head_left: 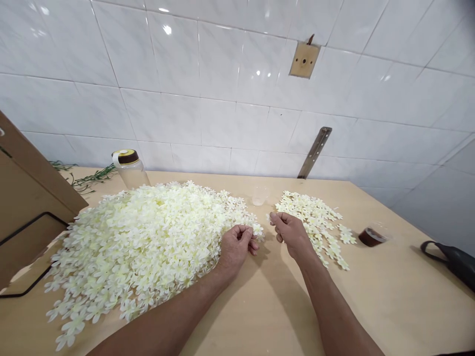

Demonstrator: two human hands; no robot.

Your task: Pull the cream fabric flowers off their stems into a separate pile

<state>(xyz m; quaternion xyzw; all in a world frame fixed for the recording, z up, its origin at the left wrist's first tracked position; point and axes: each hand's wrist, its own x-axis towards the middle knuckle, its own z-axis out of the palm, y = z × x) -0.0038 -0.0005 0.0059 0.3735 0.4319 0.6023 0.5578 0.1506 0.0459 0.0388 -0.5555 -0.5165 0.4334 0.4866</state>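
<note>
A large heap of white artificial flowers (148, 242) with pale yellow centres covers the left of the table. At its right edge my left hand (237, 247) is closed in a pinch, with a single white flower (258, 230) at its fingertips. Across a small gap, my right hand (291, 233) is also closed, thumb against forefinger. A tiny whitish bit shows at its fingertips, too small to name. Beside and behind this hand lies a smaller, flatter spread of the same flowers (308, 207). A small clear cup (260, 196) stands beyond the gap between my hands.
A clear bottle (131, 170) with a brown and yellow lid stands behind the heap, near green stems (98, 175). A cardboard box (33, 198) is at the left. Right of the smaller spread are a cup of dark liquid (372, 236) and a black object (454, 259) with a loop.
</note>
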